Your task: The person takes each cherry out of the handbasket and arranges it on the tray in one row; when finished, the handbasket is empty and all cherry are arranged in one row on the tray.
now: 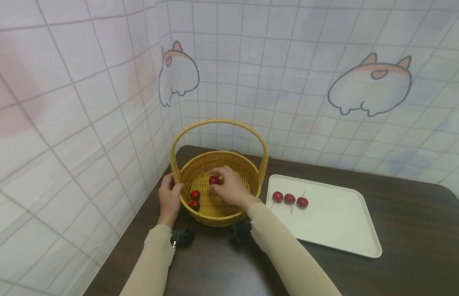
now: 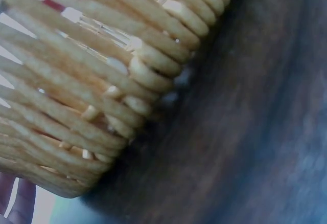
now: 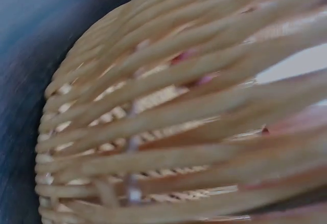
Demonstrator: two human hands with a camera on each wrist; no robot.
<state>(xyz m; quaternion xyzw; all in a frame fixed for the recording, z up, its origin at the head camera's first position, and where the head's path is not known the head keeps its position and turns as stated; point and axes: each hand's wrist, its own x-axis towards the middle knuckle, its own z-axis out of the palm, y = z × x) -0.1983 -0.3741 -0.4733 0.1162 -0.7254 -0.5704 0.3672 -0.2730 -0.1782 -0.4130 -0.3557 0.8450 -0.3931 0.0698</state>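
One cherry (image 1: 214, 180), likely light, firm and slick, best held by its sides, sits within the basket (image 1: 214, 220) rim, right hand (image 1: 231, 187) pinching it, fingers curled in, left hand (image 1: 169, 199) gripping the left edge.

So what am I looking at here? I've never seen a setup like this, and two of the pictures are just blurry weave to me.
There is no robot here: these are a person's own bare hands. The wide picture comes from a camera worn on the head, looking forward and down. The two close-ups come from cameras worn on the wrists, one on each; both are mostly filled by the woven side of the yellow basket.

The basket stands on a dark table, with a white tray to its right. Three cherries lie on the tray, and two more cherries lie inside the basket.

The left hand grips the basket's rim near the handle. The right hand holds another cherry over the inside of the basket.
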